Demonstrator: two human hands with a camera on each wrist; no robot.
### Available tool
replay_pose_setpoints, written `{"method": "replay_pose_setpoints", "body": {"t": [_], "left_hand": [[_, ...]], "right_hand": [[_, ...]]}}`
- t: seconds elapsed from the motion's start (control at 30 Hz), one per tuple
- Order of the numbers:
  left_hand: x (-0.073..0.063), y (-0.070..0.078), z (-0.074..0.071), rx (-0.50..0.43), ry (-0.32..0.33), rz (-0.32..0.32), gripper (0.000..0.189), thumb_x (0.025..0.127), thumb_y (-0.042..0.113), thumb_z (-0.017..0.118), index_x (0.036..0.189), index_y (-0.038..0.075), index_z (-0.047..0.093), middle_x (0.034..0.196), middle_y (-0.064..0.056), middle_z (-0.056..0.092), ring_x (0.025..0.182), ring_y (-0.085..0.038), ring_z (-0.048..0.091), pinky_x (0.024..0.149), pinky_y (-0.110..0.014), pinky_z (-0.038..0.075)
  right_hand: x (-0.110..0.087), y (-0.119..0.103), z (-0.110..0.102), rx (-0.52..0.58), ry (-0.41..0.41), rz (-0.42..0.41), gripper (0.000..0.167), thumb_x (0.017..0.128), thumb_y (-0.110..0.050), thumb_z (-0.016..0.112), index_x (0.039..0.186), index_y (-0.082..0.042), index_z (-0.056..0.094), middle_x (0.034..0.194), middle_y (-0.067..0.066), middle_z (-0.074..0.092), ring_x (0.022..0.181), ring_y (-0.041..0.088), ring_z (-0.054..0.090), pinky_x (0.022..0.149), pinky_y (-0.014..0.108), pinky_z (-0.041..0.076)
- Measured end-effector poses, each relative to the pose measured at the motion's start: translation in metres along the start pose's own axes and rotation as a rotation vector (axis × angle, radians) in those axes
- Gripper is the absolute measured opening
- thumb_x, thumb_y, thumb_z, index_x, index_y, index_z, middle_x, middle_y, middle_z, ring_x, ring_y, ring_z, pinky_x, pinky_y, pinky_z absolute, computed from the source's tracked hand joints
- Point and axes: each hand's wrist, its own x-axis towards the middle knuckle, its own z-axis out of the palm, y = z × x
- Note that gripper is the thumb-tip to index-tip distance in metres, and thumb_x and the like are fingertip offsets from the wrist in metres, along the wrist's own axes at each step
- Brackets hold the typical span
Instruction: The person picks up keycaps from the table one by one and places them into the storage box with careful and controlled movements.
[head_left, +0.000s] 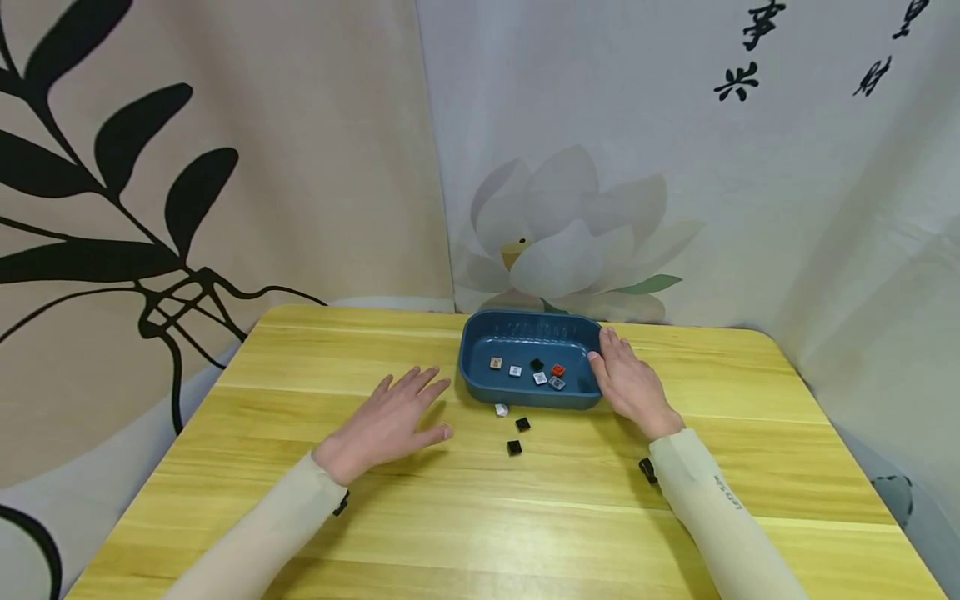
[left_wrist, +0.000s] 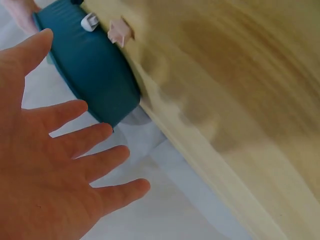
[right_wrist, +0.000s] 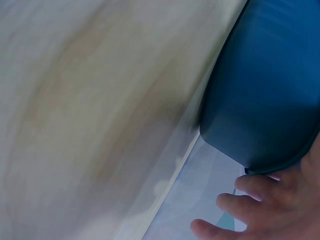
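Head view: L hand (head_left: 384,431) is spread, nothing held; R hand (head_left: 633,390) is laid, fingers extended, at right end of blue tray (head_left: 534,397) on counter (head_left: 592,517). Tray should be kept steady, so nearby black pcs (head_left: 513,447) aren't knocked.

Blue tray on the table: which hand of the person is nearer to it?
The right hand: it touches the right end of the blue tray. The left hand is apart from the tray, to its left, fingers spread.
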Motion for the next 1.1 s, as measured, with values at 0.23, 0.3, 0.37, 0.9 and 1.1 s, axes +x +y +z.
{"method": "replay_pose_setpoints", "body": {"t": [0.23, 0.3, 0.37, 0.9, 1.1], "left_hand": [[-0.002, 0.003, 0.007, 0.018, -0.049, 0.03, 0.073, 0.097, 0.055, 0.067, 0.154, 0.012, 0.05, 0.162, -0.016, 0.04, 0.148, -0.044, 0.036, 0.114, -0.069, 0.029], [-0.001, 0.003, 0.008, 0.028, -0.055, 0.04, 0.072, 0.097, 0.054, 0.067, 0.154, 0.013, 0.051, 0.161, -0.015, 0.042, 0.147, -0.043, 0.037, 0.114, -0.069, 0.03], [-0.001, 0.004, 0.009, 0.042, -0.053, 0.052, 0.07, 0.097, 0.053, 0.068, 0.153, 0.014, 0.052, 0.16, -0.014, 0.044, 0.147, -0.042, 0.039, 0.113, -0.069, 0.032], [0.002, 0.003, 0.015, 0.067, -0.027, 0.12, 0.056, 0.095, 0.039, 0.075, 0.143, 0.011, 0.063, 0.141, -0.014, 0.062, 0.129, -0.033, 0.059, 0.107, -0.062, 0.044], [0.004, 0.002, 0.02, 0.088, -0.015, 0.187, 0.043, 0.095, 0.031, 0.078, 0.131, 0.009, 0.07, 0.122, -0.011, 0.07, 0.104, -0.025, 0.069, 0.09, -0.044, 0.057]], "right_hand": [[-0.001, 0.001, 0.001, -0.003, -0.004, -0.001, 0.066, 0.114, -0.038, 0.026, 0.161, 0.008, 0.017, 0.168, 0.027, 0.014, 0.152, 0.05, 0.019, 0.118, 0.063, 0.025], [-0.001, 0.001, 0.001, -0.001, -0.004, 0.0, 0.066, 0.114, -0.038, 0.026, 0.162, 0.007, 0.017, 0.169, 0.026, 0.014, 0.152, 0.05, 0.019, 0.118, 0.063, 0.025], [0.0, 0.001, 0.001, 0.0, -0.006, 0.003, 0.066, 0.114, -0.038, 0.026, 0.162, 0.007, 0.016, 0.169, 0.026, 0.014, 0.152, 0.05, 0.018, 0.118, 0.064, 0.025], [0.0, 0.001, 0.001, -0.001, -0.001, 0.005, 0.067, 0.114, -0.04, 0.025, 0.162, 0.006, 0.017, 0.169, 0.026, 0.014, 0.153, 0.049, 0.019, 0.118, 0.065, 0.025], [0.0, 0.001, 0.001, -0.004, 0.0, 0.004, 0.067, 0.114, -0.039, 0.026, 0.162, 0.007, 0.017, 0.168, 0.027, 0.015, 0.152, 0.049, 0.02, 0.118, 0.065, 0.025]]}}
